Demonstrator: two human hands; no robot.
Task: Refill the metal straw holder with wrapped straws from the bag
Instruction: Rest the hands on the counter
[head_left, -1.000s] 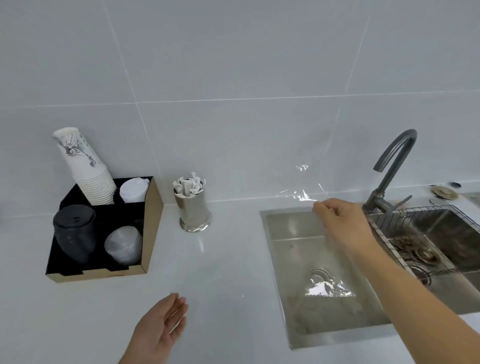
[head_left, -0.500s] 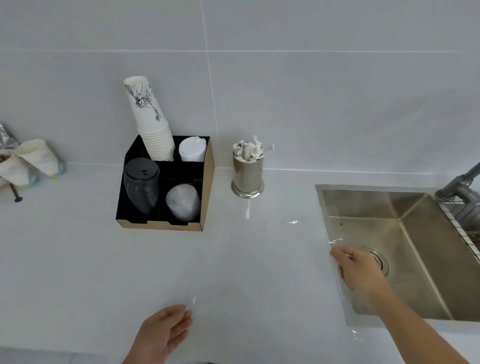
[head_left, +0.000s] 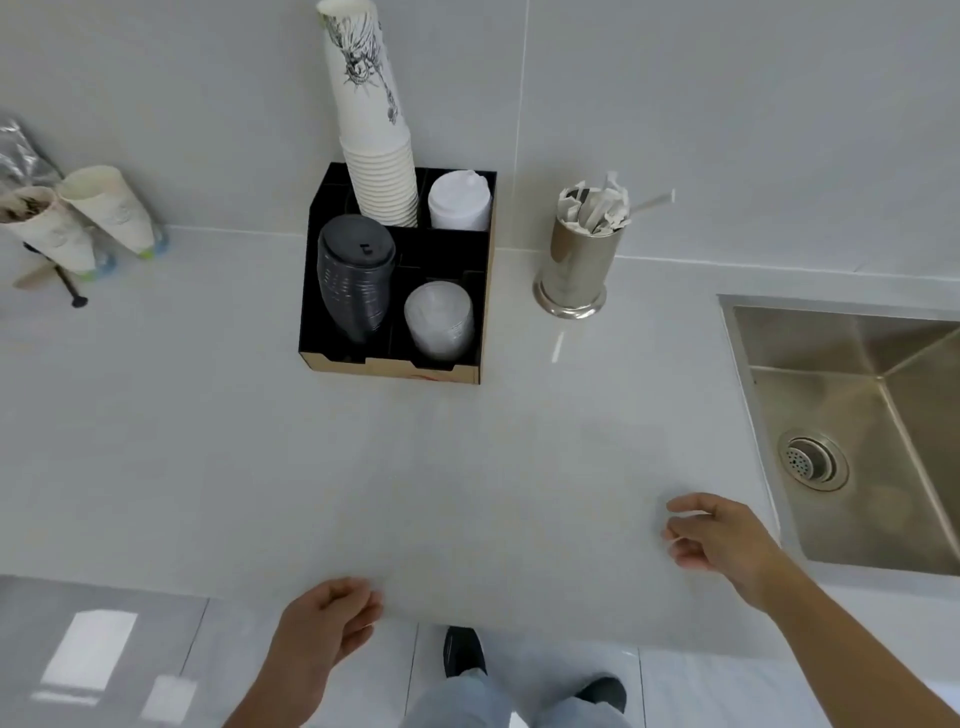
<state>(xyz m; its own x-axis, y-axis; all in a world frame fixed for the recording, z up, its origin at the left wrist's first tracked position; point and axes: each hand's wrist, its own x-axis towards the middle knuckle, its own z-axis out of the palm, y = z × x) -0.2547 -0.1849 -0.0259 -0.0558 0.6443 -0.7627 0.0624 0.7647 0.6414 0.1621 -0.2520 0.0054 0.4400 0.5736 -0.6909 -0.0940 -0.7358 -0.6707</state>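
Observation:
The metal straw holder (head_left: 574, 270) stands on the white counter by the wall, with several paper-wrapped straws (head_left: 597, 208) sticking out of its top. My right hand (head_left: 722, 540) hovers low over the counter near the sink's left rim, fingers curled in a pinch. My left hand (head_left: 322, 629) is at the counter's front edge, thumb and fingers pinched. A very faint clear plastic bag (head_left: 519, 519) seems to lie spread between the two hands; only thin glints at the fingertips show it. No straws are visible in it.
A black cardboard organiser (head_left: 395, 364) with a tall paper cup stack (head_left: 371, 130), black lids and clear lids sits left of the holder. The steel sink (head_left: 857, 415) is at right. Two tilted cups on a stand (head_left: 78, 223) are at far left. My feet show below.
The view has swung left and down, away from the tap. My right hand drew back from over the sink to the counter. My left hand's fingers have curled shut.

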